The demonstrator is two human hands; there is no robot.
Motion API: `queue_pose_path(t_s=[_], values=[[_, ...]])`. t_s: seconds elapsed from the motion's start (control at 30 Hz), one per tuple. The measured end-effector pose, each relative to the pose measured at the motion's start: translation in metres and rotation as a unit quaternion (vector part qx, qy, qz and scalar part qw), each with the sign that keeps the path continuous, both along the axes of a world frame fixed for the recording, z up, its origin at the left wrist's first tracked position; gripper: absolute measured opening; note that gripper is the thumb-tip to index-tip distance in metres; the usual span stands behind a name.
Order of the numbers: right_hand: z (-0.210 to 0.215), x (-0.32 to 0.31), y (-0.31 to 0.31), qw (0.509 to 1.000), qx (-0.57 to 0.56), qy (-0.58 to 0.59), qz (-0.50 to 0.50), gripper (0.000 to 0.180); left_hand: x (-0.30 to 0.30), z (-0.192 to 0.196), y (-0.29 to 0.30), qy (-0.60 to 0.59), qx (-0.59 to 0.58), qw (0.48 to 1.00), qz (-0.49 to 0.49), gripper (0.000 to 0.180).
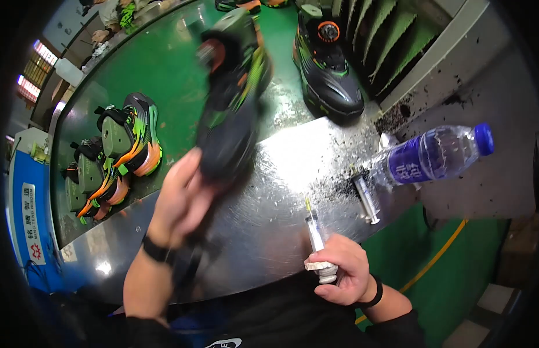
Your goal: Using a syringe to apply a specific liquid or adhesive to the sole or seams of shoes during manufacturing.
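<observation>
My left hand [185,194] is closed on the toe end of a black shoe with green accents [231,124], which is smeared by motion above the metal table. A round dial shows on the shoe, and a grey-green block fills its opening. In my right hand [345,267], near the table's front edge, is a syringe [314,232] with its thin yellowish tip pointing up and away from me. White material wraps the plunger end of that syringe. Beyond it, a second syringe [367,200] lies on the table beside scattered black crumbs [345,184].
A water bottle with a blue cap [437,153] lies on its side at the right. Another black shoe [327,69] stands at the back, beside slatted green flaps [391,40]. Several black, green and orange shoes [115,142] line the green belt [147,69] at the left.
</observation>
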State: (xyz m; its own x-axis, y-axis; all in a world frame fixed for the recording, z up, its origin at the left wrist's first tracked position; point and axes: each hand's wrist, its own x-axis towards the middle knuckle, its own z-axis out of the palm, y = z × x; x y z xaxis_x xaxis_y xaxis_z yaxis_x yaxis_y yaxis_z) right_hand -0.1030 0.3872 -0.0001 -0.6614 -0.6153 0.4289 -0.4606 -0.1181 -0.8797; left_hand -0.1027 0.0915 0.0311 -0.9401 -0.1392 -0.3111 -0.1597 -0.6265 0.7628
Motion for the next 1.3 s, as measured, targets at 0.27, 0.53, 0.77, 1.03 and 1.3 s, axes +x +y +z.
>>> queue_pose_path(t_s=[0.27,0.53,0.77,1.03,1.3], values=[[0.009,0.0,0.023,1.0,0.009,0.021,-0.014,0.035,0.005,-0.006,-0.026,0.018,-0.041,0.998,0.041,0.041],[0.002,0.007,0.018,1.0,0.014,0.026,-0.007,0.036,0.051,0.021,-0.108,-0.086,-0.119,0.96,0.24,0.046],[0.006,0.023,0.021,0.999,0.037,0.007,-0.008,0.037,0.059,0.028,-0.11,-0.042,-0.216,0.954,0.203,0.028],[0.007,0.023,0.018,0.997,0.054,-0.05,-0.005,0.039,0.16,0.073,0.002,-0.034,-0.197,0.979,0.041,0.043],[0.001,0.014,0.01,0.985,0.104,-0.136,0.003,0.043,0.182,0.041,0.029,0.015,-0.246,0.948,-0.199,0.031]])
